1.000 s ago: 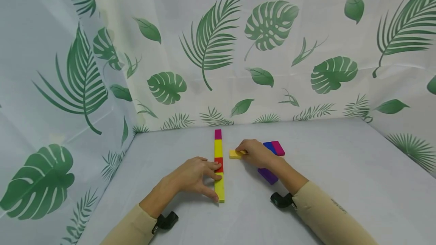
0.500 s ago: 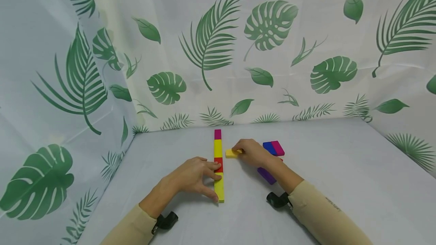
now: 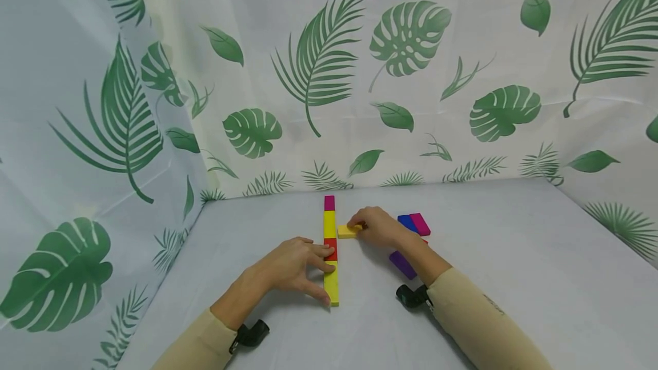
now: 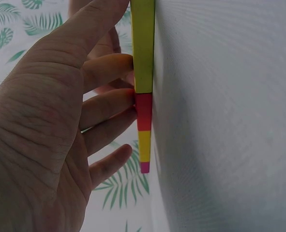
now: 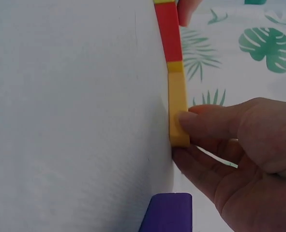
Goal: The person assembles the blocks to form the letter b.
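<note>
A straight row of flat blocks runs away from me in the head view: lime (image 3: 332,290), red (image 3: 330,242), yellow (image 3: 329,224) and magenta (image 3: 329,203). My left hand (image 3: 293,264) lies along its left side, fingers on the red and lime blocks and thumb at the lime block's near end. Those fingers are spread, fairly straight. Thumb and fingers of my right hand (image 3: 379,228) pinch a light orange block (image 5: 177,104) flat on the table. Its left end sits right beside the yellow block; whether they touch I cannot tell.
Right of the row lie a blue block (image 3: 407,222) and a magenta block (image 3: 420,224) side by side. Nearer is a purple block (image 3: 402,265), with a red piece partly hidden behind my right forearm. Leaf-printed cloth (image 3: 308,147) stands behind the white table (image 3: 493,244).
My right hand has slid the light orange block leftward, up close to the yellow block. My left hand and the row have stayed in place.
</note>
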Available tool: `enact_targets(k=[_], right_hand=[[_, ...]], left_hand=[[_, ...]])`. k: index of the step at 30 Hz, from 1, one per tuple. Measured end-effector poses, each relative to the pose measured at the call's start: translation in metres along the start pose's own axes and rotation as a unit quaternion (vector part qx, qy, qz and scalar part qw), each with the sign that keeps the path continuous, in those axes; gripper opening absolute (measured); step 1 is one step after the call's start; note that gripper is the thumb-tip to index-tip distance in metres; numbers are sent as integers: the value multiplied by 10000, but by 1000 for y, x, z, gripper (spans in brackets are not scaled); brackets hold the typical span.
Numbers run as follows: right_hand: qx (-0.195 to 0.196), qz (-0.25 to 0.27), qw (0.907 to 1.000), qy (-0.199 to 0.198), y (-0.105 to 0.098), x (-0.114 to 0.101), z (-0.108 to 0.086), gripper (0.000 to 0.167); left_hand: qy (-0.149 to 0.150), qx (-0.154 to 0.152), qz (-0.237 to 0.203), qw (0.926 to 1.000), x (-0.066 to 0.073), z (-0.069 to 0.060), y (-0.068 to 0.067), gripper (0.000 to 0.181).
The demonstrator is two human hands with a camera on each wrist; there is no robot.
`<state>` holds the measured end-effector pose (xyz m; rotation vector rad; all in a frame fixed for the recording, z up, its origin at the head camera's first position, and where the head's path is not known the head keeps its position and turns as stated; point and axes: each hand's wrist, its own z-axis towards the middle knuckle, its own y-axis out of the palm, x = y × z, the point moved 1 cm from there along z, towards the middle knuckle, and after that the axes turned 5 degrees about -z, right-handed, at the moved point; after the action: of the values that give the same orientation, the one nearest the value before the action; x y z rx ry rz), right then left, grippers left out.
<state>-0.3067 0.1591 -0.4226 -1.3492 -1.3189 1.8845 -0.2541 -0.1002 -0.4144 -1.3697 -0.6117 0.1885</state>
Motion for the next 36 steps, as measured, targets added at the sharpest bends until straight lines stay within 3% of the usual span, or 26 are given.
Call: enact_targets(k=[36], right_hand=[[-232,94,9997,41,0,-6,-1,30]], left_hand=[[-15,13,88,10000,-2,1,3,72]])
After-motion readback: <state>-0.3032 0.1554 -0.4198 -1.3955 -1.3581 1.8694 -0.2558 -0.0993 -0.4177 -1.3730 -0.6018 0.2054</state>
